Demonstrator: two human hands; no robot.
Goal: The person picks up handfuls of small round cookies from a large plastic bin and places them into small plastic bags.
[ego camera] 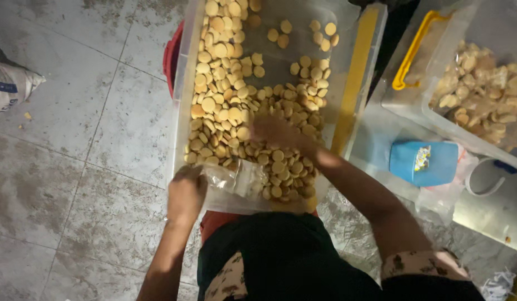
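Left hand [186, 192] pinches a small clear bag [236, 178] open at the near rim of the clear bin [183, 83]. Right hand [275, 131], blurred, closes on round biscuits [225, 100] inside, close to the bag's mouth.

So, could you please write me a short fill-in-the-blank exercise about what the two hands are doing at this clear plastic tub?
1. The left hand holds a small clear plastic ____ at the near rim of the clear plastic tub.
2. The right hand reaches into the small round tan ____.
3. To the right, a blue plastic cup lies on its ____.
4. The neighbouring clear bin has a ____ handle.

Missing words: bag; biscuits; side; yellow
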